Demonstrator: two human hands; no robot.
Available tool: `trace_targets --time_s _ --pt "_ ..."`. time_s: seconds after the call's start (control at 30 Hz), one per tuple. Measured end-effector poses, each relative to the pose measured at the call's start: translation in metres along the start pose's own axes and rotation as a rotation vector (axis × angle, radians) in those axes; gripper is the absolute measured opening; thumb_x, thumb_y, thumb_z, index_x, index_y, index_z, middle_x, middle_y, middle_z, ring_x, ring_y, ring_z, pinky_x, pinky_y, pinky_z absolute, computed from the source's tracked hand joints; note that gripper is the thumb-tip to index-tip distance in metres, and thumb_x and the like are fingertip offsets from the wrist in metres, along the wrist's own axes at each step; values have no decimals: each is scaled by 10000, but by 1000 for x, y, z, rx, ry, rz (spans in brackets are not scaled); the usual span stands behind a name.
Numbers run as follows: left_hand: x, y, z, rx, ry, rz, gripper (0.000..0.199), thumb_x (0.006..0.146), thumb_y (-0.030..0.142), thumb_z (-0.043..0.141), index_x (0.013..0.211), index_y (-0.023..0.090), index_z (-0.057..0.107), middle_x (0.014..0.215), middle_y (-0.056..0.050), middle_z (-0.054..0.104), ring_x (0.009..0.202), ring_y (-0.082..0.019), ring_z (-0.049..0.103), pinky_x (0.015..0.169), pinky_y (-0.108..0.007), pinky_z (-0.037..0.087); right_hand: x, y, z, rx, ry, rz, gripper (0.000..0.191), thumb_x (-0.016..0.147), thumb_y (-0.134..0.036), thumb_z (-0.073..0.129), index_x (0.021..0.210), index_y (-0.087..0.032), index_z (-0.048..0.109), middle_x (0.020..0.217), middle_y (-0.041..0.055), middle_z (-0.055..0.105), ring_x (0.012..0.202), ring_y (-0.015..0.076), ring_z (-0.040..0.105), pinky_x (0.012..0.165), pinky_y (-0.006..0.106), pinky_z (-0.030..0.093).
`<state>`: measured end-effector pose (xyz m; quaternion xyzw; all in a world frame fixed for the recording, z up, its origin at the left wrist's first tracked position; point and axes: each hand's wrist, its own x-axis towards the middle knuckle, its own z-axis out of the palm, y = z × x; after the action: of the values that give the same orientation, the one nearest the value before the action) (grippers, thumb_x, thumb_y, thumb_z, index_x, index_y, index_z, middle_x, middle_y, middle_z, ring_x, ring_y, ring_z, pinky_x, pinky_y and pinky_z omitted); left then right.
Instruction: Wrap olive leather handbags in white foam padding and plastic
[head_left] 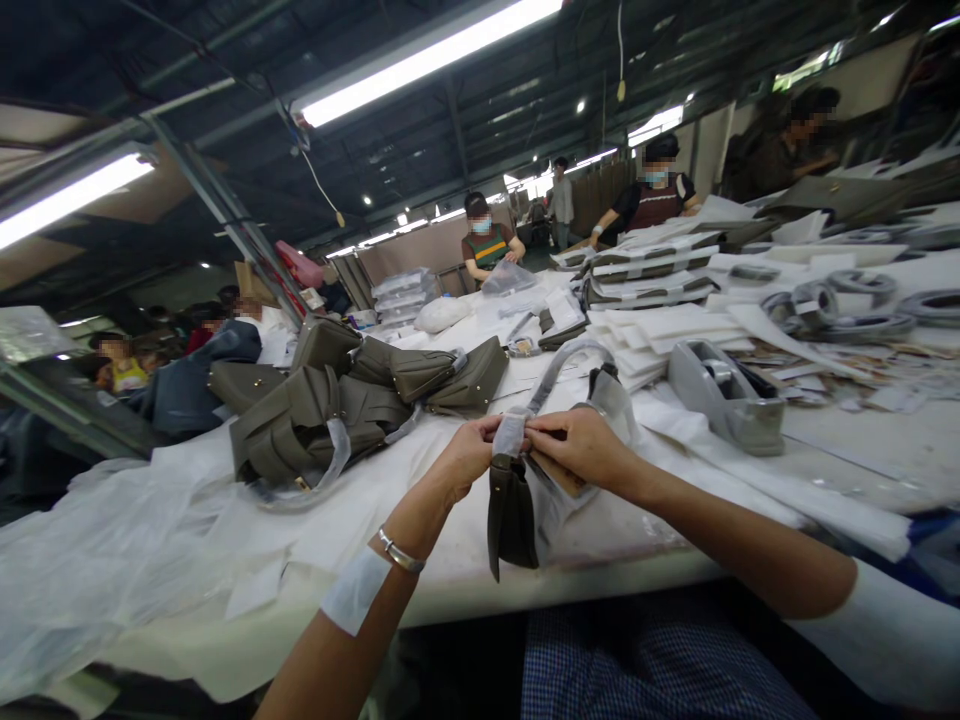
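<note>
A dark olive handbag (pixel 511 515) stands near the front edge of the worktable, its narrow side facing me. Its handle (pixel 551 375) arches up behind my hands, covered in pale translucent wrapping. Where the handle meets the bag, my left hand (pixel 474 452) is closed on a whitish wrapping sheet (pixel 510 434) around the handle. From the other side, my right hand (pixel 577 445) pinches at the same wrapping, its fingertips close to the left ones. Below the right hand show a brown piece (pixel 559 474) and clear plastic against the bag; the right fingertips are partly hidden.
Left of my hands lies a pile of olive handbags (pixel 289 425). A grey tape dispenser (pixel 724 400) stands to the right, near white sheets (pixel 645 340) and wrapped rolls (pixel 862 290). Plastic film (pixel 112 560) covers the left table edge. A co-worker (pixel 491 245) stands across the table.
</note>
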<state>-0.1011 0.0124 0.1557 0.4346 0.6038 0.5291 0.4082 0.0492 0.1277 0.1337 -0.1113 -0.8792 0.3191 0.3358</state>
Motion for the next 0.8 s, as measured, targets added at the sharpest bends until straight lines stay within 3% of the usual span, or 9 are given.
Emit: trace_targets --time_s 0.13,0.27,0.37,0.5,0.6,0.7,0.8 --pt "-10 2 -6 -2 86 -7 550 618 293 871 1120 128 721 817 -56 743 713 -147 634 666 -240 469 -6 2 -3 106 -2 101 251 874 -312 636 1062 -215 771 1063 48 768 957 227 714 853 325 529" --pt "-31 7 -18 -52 239 31 526 707 339 821 1175 139 690 810 -39 723 744 -138 646 752 -267 516 -18 -3 -6 383 -60 283 387 839 -377 680 1184 -202 697 1051 55 755 801 189 701 715 305 551" --pt "-45 9 -25 -175 323 68 453 748 343 796 1145 146 703 762 -15 692 786 -133 661 861 -290 529 -28 -9 -5 577 -109 366 350 859 -402 656 1139 -198 704 1029 57 747 840 182 691 728 297 552" --pt "-58 8 -26 -376 243 166 434 763 290 796 1167 164 700 777 -1 690 847 -138 690 951 -300 515 -37 -11 0 880 -177 357 280 857 -320 654 1103 -213 736 1167 61 721 1070 200 664 964 347 514" --pt "-61 4 -22 -423 219 221 441 761 250 807 1188 219 699 1001 -27 733 827 -114 690 907 -280 538 -39 -11 5 1057 -206 303 388 823 -249 691 1211 -253 700 1285 56 676 1190 212 620 1072 385 455" --pt "-58 -2 -17 -358 210 239 456 780 245 799 1221 278 686 1252 -57 688 803 -94 680 781 -232 553 -36 -15 9 950 -171 198 450 834 -275 715 1280 -276 659 1292 53 670 1183 208 625 1081 398 454" --pt "-53 -6 -15 -292 197 272 466 785 260 802 1234 280 681 1306 -80 667 934 -147 689 774 -234 545 -28 -20 13 659 -19 105 364 836 -316 720 1194 -248 711 1176 62 712 1048 205 667 979 374 521"
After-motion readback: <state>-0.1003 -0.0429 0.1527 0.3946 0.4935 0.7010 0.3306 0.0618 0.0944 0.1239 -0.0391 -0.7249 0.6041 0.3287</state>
